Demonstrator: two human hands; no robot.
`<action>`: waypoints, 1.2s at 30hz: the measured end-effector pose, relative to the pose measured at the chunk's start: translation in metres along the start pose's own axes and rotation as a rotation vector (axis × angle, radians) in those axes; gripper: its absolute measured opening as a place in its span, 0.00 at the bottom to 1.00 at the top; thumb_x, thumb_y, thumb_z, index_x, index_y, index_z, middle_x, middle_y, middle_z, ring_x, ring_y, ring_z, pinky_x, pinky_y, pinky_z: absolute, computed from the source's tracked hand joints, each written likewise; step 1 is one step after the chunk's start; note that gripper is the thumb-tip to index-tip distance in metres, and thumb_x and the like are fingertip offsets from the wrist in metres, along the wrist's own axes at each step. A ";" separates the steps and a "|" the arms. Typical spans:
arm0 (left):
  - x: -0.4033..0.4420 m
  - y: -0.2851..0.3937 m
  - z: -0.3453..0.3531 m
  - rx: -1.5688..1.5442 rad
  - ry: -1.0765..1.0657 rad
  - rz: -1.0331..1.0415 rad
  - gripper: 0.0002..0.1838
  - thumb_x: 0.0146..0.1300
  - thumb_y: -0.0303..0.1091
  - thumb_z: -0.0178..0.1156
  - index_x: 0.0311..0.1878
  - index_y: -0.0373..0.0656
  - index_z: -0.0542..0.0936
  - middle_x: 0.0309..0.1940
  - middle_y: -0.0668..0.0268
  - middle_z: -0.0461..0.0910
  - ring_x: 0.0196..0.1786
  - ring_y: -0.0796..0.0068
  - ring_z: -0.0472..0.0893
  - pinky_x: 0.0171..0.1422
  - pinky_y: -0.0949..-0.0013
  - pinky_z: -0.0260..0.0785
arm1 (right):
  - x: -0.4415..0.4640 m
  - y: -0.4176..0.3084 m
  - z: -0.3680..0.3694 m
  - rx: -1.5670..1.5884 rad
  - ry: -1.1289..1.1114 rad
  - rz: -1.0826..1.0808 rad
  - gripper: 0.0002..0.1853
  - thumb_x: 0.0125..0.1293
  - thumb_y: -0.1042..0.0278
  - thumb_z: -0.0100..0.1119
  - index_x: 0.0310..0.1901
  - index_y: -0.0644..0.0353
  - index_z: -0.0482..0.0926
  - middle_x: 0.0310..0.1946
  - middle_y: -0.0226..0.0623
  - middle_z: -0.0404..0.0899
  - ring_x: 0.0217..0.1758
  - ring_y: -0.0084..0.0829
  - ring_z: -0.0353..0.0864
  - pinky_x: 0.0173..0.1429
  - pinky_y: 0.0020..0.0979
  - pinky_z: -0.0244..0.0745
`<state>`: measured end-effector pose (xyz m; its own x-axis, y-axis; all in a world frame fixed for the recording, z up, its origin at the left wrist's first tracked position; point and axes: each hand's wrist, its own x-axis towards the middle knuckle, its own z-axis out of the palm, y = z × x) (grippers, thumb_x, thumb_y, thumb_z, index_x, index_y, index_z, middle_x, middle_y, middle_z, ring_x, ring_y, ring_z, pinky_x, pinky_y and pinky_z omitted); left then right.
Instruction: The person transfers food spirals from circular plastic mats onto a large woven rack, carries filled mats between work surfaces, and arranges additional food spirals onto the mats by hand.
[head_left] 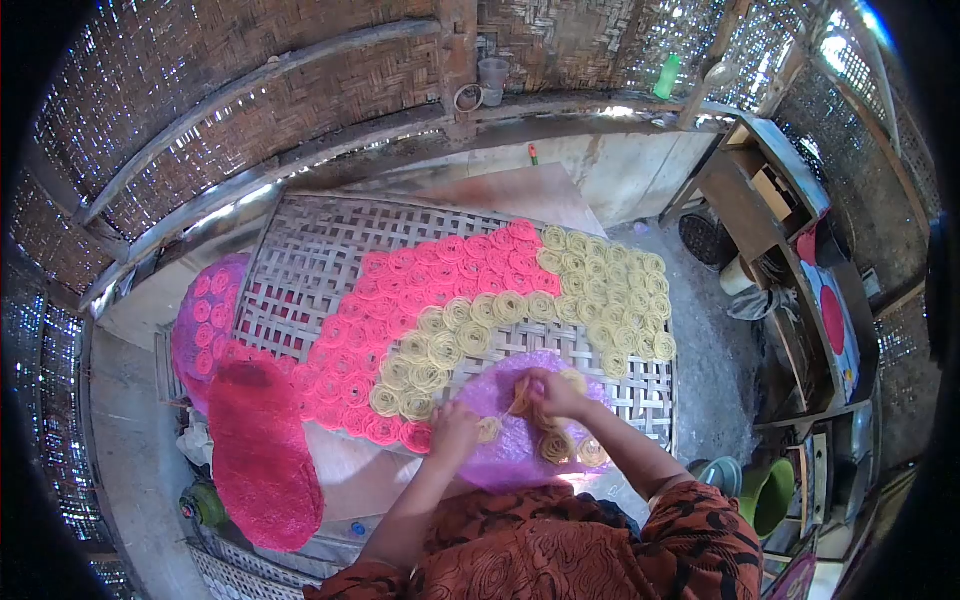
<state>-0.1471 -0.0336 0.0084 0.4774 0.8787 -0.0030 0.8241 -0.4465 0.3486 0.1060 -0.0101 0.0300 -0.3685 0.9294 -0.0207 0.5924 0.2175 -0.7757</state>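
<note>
My right hand (552, 392) is closed around a bunch of yellow noodle-like coils (521, 398), held above a round purple plastic sheet (490, 385). Its fingertips are partly hidden. To its left, the bent fingers of my left hand (456, 430) seem to grip the edge of a small yellow coil (488, 430); the exact contact is unclear. A thin strand shows between the two hands. More yellow coils (556, 446) lie on the purple sheet below my right hand. Beyond my hands, a woven bamboo tray (300, 235) bears rows of pink coils (400, 290) and yellow coils (610, 280).
A red oblong sheet (262, 455) lies at the left, before a purple round piece with pink coils (207, 315). At the right stand a wooden cabinet (745, 195) and a green container (768, 495). Woven bamboo walls (300, 110) surround the work area.
</note>
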 end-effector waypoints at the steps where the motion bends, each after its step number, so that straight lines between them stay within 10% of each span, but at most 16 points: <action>1: -0.002 -0.003 -0.002 -0.022 0.016 0.023 0.10 0.50 0.38 0.64 0.35 0.47 0.81 0.39 0.65 0.74 0.51 0.61 0.70 0.57 0.54 0.58 | 0.002 0.001 -0.003 0.322 0.074 0.114 0.05 0.56 0.74 0.57 0.34 0.62 0.74 0.35 0.37 0.76 0.43 0.33 0.76 0.49 0.34 0.71; 9: -0.024 -0.017 -0.018 -0.180 -0.012 0.071 0.12 0.51 0.37 0.62 0.37 0.41 0.80 0.36 0.60 0.78 0.43 0.57 0.75 0.51 0.57 0.66 | 0.066 0.004 -0.020 0.410 0.435 0.139 0.06 0.64 0.75 0.54 0.42 0.64 0.74 0.33 0.34 0.79 0.36 0.23 0.77 0.44 0.26 0.73; 15: -0.024 -0.025 -0.025 -0.847 -0.041 -0.246 0.09 0.60 0.30 0.58 0.43 0.39 0.78 0.31 0.62 0.80 0.32 0.69 0.80 0.38 0.71 0.72 | 0.095 0.052 0.011 0.750 0.453 0.398 0.15 0.67 0.71 0.53 0.53 0.64 0.74 0.37 0.35 0.81 0.41 0.26 0.80 0.47 0.29 0.75; 17: -0.018 -0.030 -0.020 -1.086 0.026 -0.320 0.07 0.64 0.27 0.55 0.44 0.38 0.76 0.32 0.69 0.79 0.34 0.83 0.77 0.39 0.77 0.70 | 0.092 0.057 0.018 -0.107 0.363 0.312 0.18 0.66 0.70 0.52 0.57 0.63 0.72 0.43 0.40 0.81 0.43 0.32 0.81 0.50 0.34 0.76; 21: 0.002 -0.020 -0.021 -1.149 0.064 -0.312 0.08 0.65 0.27 0.54 0.46 0.38 0.76 0.33 0.72 0.78 0.35 0.85 0.77 0.42 0.78 0.70 | 0.066 0.007 0.035 -0.401 0.589 0.011 0.21 0.63 0.72 0.53 0.59 0.64 0.70 0.48 0.44 0.79 0.45 0.37 0.81 0.51 0.37 0.76; 23: 0.015 -0.013 -0.004 -1.553 0.056 -0.420 0.12 0.65 0.28 0.54 0.51 0.37 0.74 0.36 0.69 0.79 0.37 0.84 0.77 0.43 0.80 0.70 | 0.048 -0.033 0.034 1.101 0.094 0.473 0.22 0.60 0.76 0.55 0.58 0.64 0.71 0.47 0.43 0.79 0.44 0.33 0.81 0.50 0.34 0.77; 30: 0.000 -0.011 0.006 -0.401 0.153 -0.121 0.31 0.52 0.33 0.65 0.60 0.41 0.67 0.51 0.50 0.73 0.56 0.54 0.72 0.60 0.58 0.65 | 0.055 0.040 -0.011 0.422 0.585 0.244 0.16 0.59 0.78 0.60 0.50 0.65 0.74 0.32 0.34 0.79 0.33 0.21 0.77 0.39 0.24 0.74; 36: 0.002 -0.009 0.019 -0.296 0.197 -0.190 0.31 0.49 0.34 0.66 0.58 0.41 0.68 0.49 0.50 0.73 0.55 0.51 0.71 0.60 0.56 0.64 | 0.068 0.080 -0.008 0.794 0.749 0.399 0.13 0.63 0.76 0.54 0.49 0.64 0.75 0.39 0.39 0.80 0.39 0.31 0.80 0.44 0.31 0.78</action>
<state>-0.1483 -0.0312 -0.0125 0.2339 0.9693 0.0762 0.7550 -0.2304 0.6139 0.1339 0.0725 -0.0281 0.4162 0.8911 -0.1806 -0.1424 -0.1323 -0.9809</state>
